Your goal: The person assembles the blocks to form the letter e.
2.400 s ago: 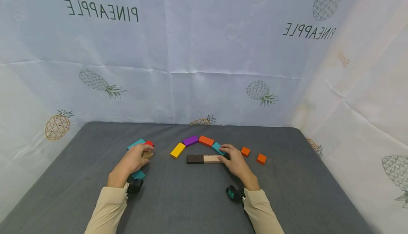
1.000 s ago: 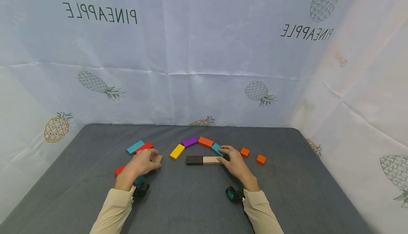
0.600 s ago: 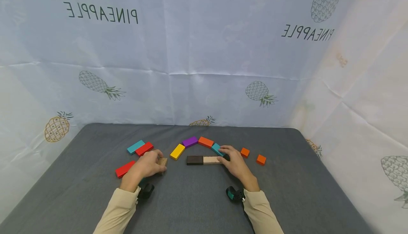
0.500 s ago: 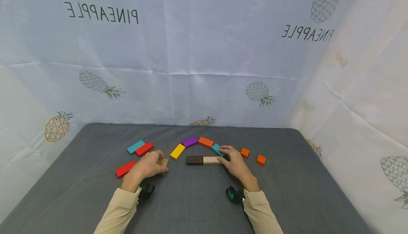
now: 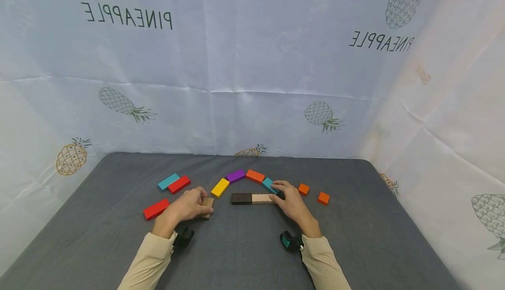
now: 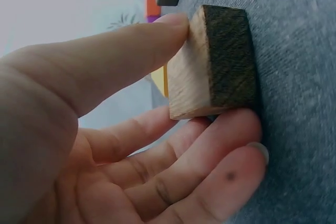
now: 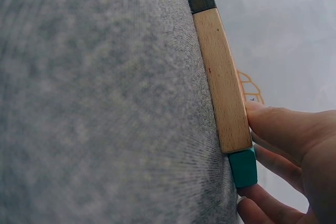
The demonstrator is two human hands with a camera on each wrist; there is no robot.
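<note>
Wooden block [image 6: 231,59] pinched in left hand [image 5: 184,205], thumb [image 6: 126,51] opposite fingers [image 6: 210,145].

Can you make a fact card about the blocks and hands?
Left hand: pinches a brown rectangular wooden block
Right hand: touches a pale rectangular wooden block
Beside pale block: dark rectangular block, end to end
Curved row: yellow block, purple block, orange block, teal block, all rectangular
Right side: two small orange blocks
Left side: two red rectangular blocks, another teal block
</note>
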